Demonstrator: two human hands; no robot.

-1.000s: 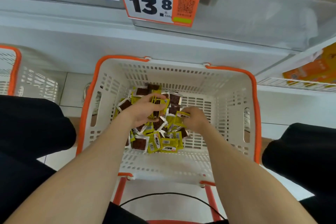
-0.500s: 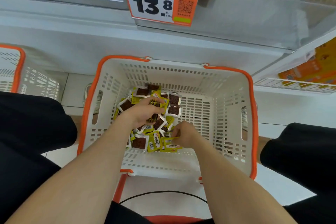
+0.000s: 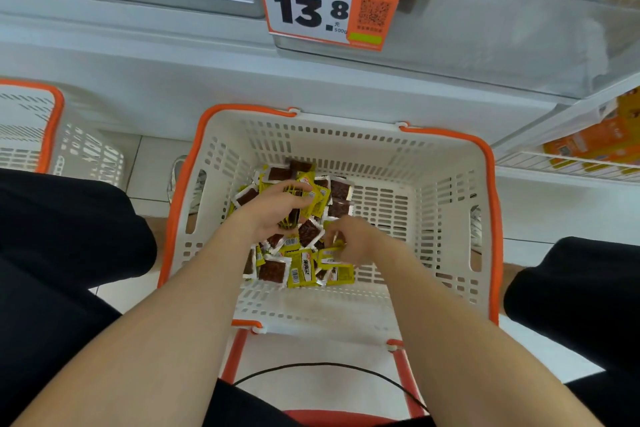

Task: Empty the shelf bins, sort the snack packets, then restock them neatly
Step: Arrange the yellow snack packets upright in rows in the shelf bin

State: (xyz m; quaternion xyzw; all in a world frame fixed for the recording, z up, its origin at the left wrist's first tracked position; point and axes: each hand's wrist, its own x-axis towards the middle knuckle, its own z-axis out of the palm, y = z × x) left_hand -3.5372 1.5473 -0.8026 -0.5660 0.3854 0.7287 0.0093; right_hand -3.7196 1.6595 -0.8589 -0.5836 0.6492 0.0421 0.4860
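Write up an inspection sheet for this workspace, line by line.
Surface: pale tiled floor; white basket with orange rim stands on it.
Job's things: snack packets, yellow and brown, heaped loose in the basket.
Clutter: nothing seen.
Grips: left hand holds a bunch of packets; right hand pinches one in the heap.
Cables: black cable curves below the basket's near edge.
Surroundings: second basket left; price tag on shelf above; orange boxes right.
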